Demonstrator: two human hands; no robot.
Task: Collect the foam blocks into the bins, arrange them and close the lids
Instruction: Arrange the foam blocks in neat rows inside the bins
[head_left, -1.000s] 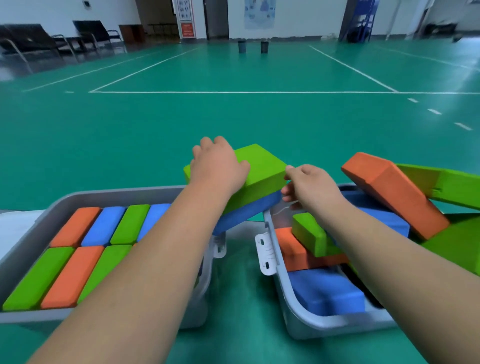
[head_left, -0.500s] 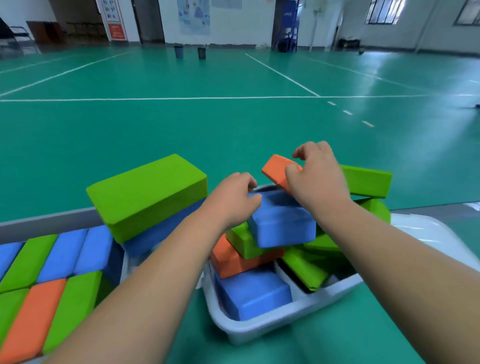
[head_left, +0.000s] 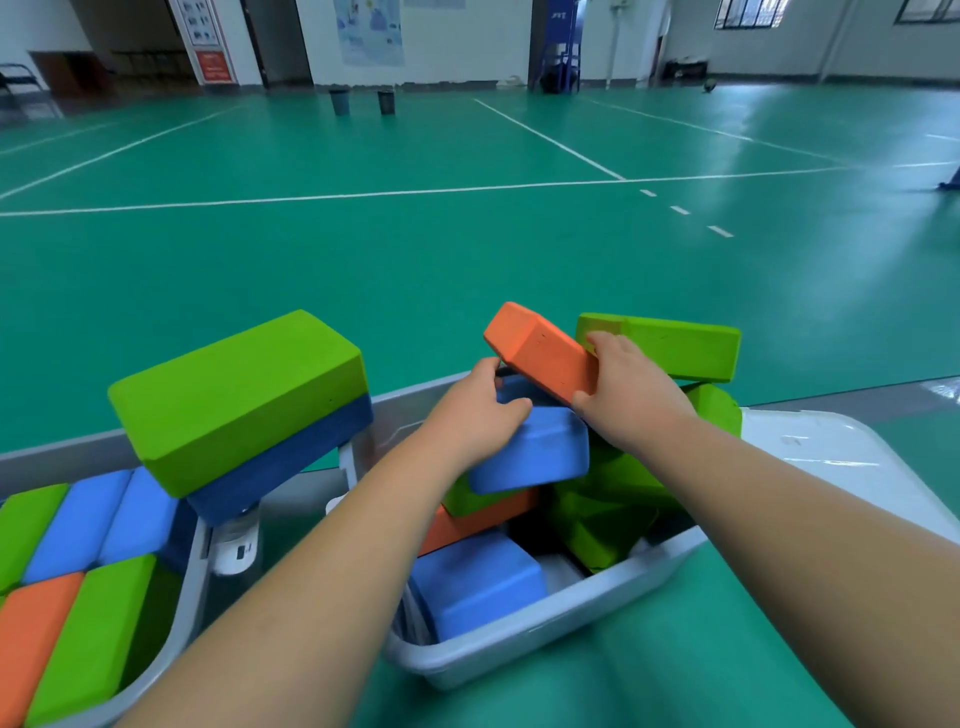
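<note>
Two grey bins stand on the green floor. The right bin (head_left: 545, 631) holds a loose heap of blue, green and orange foam blocks. My right hand (head_left: 631, 395) grips a tilted orange block (head_left: 537, 351) at the top of the heap. My left hand (head_left: 475, 415) rests on a blue block (head_left: 535, 452) just below it, fingers curled over its near end. The left bin (head_left: 176, 634) holds neat rows of blocks, with a green block (head_left: 234, 395) stacked on a dark blue one (head_left: 283, 462) lying across its right rim.
A long green block (head_left: 670, 345) sticks out behind the orange one. A white lid (head_left: 831, 457) lies to the right of the right bin. Two dark buckets (head_left: 361, 101) stand far off on the court, and open floor lies ahead.
My view swung right from the left bin. Both hands left the green and blue pair on its rim; my right hand took hold of the orange block, my left settled on the blue one.
</note>
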